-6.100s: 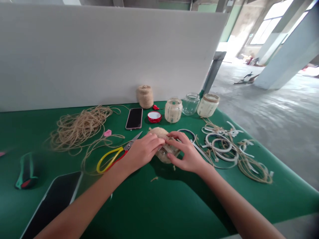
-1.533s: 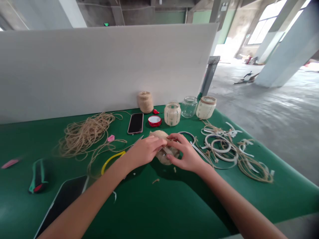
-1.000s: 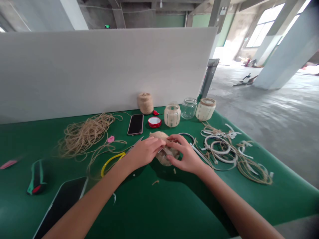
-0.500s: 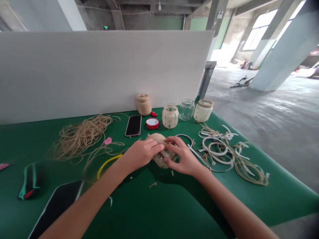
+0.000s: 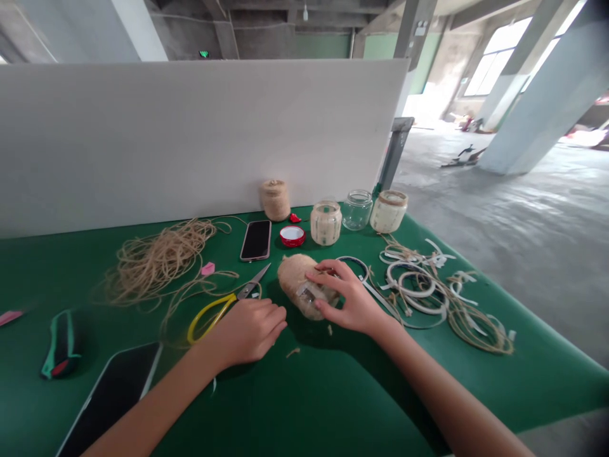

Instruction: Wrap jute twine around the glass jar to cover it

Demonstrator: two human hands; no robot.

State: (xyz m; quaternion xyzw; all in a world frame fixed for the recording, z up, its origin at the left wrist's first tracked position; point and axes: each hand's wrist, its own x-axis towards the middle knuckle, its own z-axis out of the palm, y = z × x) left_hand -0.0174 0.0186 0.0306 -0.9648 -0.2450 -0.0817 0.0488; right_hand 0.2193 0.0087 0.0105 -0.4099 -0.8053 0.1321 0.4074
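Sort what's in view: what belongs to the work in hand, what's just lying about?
Probably the work:
- twine-wrapped jar, on its side under the right hand
- yellow-handled scissors, by the left hand
- loose twine
- perhaps the three open jars

Probably just lying about:
- phone
- black slab, front left
- pink scrap

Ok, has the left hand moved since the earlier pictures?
Yes: judged against the red lid, the left hand has moved left and nearer the wearer, away from the jar under the right hand.
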